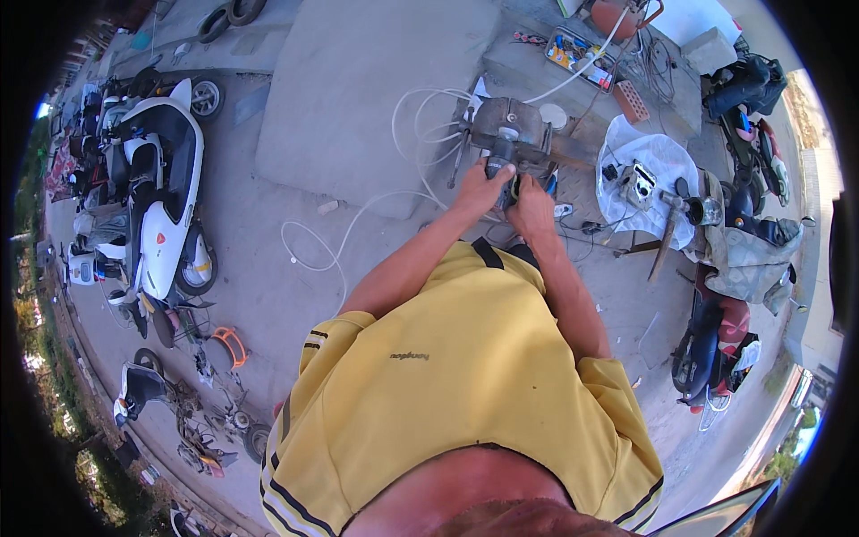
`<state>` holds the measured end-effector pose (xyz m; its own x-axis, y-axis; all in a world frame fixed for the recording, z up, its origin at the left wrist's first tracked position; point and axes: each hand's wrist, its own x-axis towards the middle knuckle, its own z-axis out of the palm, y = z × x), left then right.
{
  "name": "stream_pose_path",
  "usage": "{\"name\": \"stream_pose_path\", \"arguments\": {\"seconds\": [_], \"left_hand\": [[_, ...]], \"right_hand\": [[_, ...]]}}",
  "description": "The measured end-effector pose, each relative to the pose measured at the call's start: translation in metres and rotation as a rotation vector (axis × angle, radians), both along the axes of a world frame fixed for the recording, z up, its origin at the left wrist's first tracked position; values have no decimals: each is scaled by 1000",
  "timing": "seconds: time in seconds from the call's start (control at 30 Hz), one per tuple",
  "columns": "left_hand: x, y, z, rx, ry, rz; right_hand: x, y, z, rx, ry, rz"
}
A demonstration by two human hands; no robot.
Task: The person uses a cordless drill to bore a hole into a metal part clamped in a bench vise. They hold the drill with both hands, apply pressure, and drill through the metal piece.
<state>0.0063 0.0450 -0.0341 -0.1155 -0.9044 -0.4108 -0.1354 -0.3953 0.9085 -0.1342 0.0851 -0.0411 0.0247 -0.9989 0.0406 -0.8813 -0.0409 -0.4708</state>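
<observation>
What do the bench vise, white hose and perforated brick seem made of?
Bench vise: likely iron or steel, dull, dark and bulky. White hose: probably smooth plastic, given its loose loops. Perforated brick: apparently matte fired clay, reddish.

L side: white scooter (163, 264) w/ dark footboard, more 2-wheelers packed behind it. Orange ring-shaped frame (231, 347) on the pavement nr its front end; stripped bike (192, 425) further down, bodywork mostly off. 2 old tyres (213, 25) top L. Big flat concrete slab (358, 107) upper ctr.

Top R: tool tray (612, 88) w/ mixed small items, perforated red brick (631, 101) just beside it, pale block (710, 51) beyond, orange tank (611, 16) at the edge. White sheet (617, 148) R of ctr, metal pcs on it. Far R: grey cover (752, 268) draped over a bike, dark scooter (702, 345) w/ reddish cloth below. Greenery btm L.
</observation>
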Motion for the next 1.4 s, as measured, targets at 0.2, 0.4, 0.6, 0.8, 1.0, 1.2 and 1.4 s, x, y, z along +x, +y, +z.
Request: {"name": "stream_pose_path", "arguments": {"seconds": [0.2,0.4,0.6,0.8,1.0,1.2,1.4], "left_hand": [[-2,-4,-6,-104,-45,-85],[3,-4,-19,-138,-21,-74],[22,-10,-19,-149,-34,-87],[28,-13,-2,-41,-26,-191],[32,-12,-2,-113,51,-119],[30,-15,25,-110,-11,-169],[35,4,2,-24,21,-65]], "right_hand": [[3,6,0,5,60,-93],[10,8,7,33,77,-105],[34,3,10,47,60,-133],[42,8,11,62,84,-217],[45,1,13,-1,146,-114],[37,2,21,-64,69,-135],[42,12,16,94,16,-82]]}}
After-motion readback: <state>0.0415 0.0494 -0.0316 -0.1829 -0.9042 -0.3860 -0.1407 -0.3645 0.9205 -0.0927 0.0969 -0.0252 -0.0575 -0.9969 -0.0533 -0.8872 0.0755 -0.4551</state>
